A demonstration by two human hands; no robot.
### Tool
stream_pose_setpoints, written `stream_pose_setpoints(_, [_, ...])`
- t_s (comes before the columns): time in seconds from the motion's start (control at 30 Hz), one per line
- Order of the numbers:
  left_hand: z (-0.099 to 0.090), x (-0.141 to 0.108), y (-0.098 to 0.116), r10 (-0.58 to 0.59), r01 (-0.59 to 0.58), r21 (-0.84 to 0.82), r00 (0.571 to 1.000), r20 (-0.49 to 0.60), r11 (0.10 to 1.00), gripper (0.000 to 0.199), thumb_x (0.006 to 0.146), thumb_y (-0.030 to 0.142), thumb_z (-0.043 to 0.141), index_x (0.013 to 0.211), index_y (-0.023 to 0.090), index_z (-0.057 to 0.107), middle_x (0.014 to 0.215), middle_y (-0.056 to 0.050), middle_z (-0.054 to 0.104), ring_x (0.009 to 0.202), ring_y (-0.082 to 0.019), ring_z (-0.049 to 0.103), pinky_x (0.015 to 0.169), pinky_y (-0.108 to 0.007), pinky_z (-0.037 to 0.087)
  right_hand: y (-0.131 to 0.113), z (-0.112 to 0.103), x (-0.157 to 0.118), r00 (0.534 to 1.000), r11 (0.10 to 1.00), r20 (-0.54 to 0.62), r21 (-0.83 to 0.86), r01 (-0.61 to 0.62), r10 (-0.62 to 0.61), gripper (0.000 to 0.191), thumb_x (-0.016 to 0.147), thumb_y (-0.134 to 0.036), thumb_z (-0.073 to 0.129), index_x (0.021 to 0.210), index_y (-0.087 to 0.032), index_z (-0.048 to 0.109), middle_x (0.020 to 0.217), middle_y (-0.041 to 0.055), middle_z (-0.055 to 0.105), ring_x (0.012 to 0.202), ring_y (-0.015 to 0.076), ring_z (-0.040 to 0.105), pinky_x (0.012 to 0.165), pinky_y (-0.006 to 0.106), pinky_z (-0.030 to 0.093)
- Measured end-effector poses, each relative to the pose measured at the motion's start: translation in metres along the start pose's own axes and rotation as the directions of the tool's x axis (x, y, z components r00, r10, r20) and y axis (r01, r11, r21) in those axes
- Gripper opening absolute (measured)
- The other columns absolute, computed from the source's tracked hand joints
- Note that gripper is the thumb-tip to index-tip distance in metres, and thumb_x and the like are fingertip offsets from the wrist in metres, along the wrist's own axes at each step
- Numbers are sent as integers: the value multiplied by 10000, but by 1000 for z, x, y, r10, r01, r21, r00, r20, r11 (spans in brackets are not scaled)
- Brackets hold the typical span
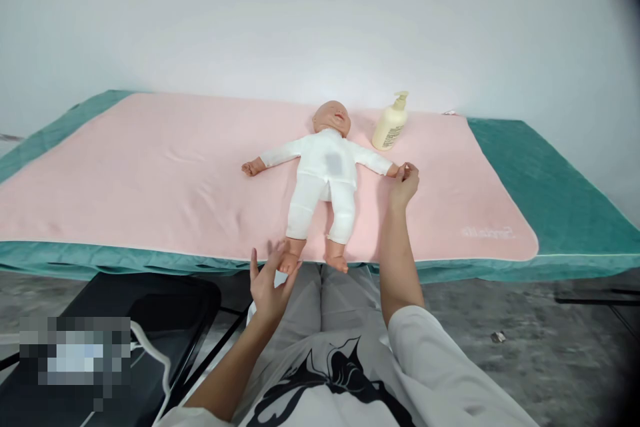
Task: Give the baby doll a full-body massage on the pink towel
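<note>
While doll (320,155) lies (face-up), fingers (411,172) flank it.

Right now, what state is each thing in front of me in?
Doll: face up, arms spread
Pump bottle: standing upright
Pink mat: spread out, lightly wrinkled
Green cover: spread under mat
Left hand: open, at doll's foot
Right hand: closed on doll's hand

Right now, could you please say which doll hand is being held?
The doll hand nearer the pump bottle, held in the person's right hand; the other doll hand lies untouched.
</note>
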State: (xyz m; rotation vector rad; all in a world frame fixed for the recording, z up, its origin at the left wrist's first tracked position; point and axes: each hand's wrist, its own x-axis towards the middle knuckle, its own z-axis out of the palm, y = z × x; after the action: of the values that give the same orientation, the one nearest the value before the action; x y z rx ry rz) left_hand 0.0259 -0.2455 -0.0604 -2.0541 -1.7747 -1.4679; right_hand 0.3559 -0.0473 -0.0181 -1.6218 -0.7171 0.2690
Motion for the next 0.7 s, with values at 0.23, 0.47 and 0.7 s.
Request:
stream_pose_setpoints(0.23, [10,-23,3,-341,343,-56,939,40,938,465,819,381,760,1264,269,681,1207,-90,741,1411,-344,486,990,-471,580,9,1,4,999,999,-18,8,45,-45,346,932,-326,477,1198,-149,609,1075,106,623,1035,201,617,1016,416,476])
stream_pose_setpoints(0.47, [9,-14,11,-348,345,-130,938,2,930,480,803,324,777,1271,303,674,1215,-89,737,1383,-327,520,972,-455,598,16,5,8,997,993,-15,94,78,-76,463,933,-489,488,1234,-146,565,1154,133,588,1094,217,610,1050,457,471])
stream_pose_setpoints(0.7, [6,16,25,-276,263,-232,961,-23,936,458,825,298,760,1270,261,658,1218,-80,739,1357,-302,554,1115,-483,504,-5,10,-8,962,946,-64,175,272,-264,537,946,-541,479,1388,-237,453,1322,124,549,1193,222,614,973,443,557])
